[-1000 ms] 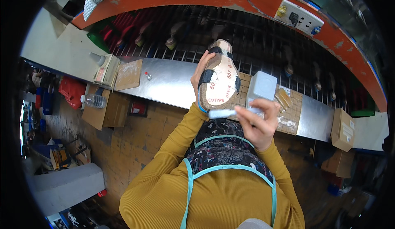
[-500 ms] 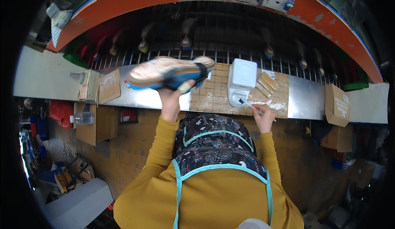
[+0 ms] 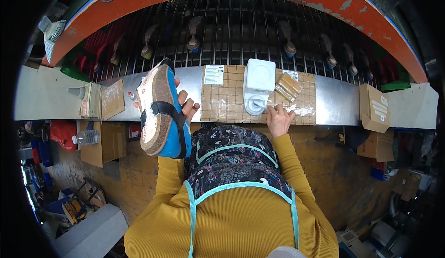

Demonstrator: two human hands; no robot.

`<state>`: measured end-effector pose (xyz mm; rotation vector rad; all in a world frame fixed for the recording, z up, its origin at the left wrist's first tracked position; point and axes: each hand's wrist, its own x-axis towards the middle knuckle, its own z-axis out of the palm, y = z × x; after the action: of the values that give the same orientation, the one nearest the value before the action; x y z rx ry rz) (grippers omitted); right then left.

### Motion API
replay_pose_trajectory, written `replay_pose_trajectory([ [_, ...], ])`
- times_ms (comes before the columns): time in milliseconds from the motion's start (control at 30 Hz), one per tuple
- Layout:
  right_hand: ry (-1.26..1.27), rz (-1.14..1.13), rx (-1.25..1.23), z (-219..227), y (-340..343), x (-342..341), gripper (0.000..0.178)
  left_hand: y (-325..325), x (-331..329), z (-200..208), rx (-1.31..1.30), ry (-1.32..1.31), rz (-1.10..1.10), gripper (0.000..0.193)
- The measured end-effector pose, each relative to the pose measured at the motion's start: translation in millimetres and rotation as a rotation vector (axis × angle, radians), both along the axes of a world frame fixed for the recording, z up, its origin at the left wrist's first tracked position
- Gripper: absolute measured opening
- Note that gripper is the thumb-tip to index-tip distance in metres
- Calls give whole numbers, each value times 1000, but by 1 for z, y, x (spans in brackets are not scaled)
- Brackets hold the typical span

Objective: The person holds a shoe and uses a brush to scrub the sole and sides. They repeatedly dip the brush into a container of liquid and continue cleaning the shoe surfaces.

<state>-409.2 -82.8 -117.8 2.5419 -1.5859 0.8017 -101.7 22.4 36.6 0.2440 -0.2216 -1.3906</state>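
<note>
Holds the shoe up at the left, across the near edge of the bench, underside turned upward and leftward. Shows a pale, smooth sole board with red print, a grainy, cork-like brown border, black straps and bright blue along the right side. Runs roughly far to near, narrow at the far end, broad and rounded at the near one. Wraps the left hand around the blue side, fingers curled against it. Pinches a slim pale brush, mostly hidden, between the gathered fingertips of the right hand, right at the round white pot. Meets, just beyond the pot, a boxy, smooth white container; near its right, an amber pack in shiny wrap. Rests both white pieces on a brown, grid-lined mat with a glossy film, laid over bare metal. Leaves a wide gap between shoe and pot, spanned by mat and metal. Ends, on the far side, at a rack of thin dark bars; at the right, at a cardboard carton.
</note>
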Motion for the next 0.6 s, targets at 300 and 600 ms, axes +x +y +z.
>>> replay_pose_trajectory([
  [300, -570, -161, 957, -14, -8, -29, 17, -9, -24, 9, 131, -37, 84, 102],
  [600, -669, 120, 263, 113, -12, 29, 16, -28, -34, 1, 367, -664, 162, 83],
])
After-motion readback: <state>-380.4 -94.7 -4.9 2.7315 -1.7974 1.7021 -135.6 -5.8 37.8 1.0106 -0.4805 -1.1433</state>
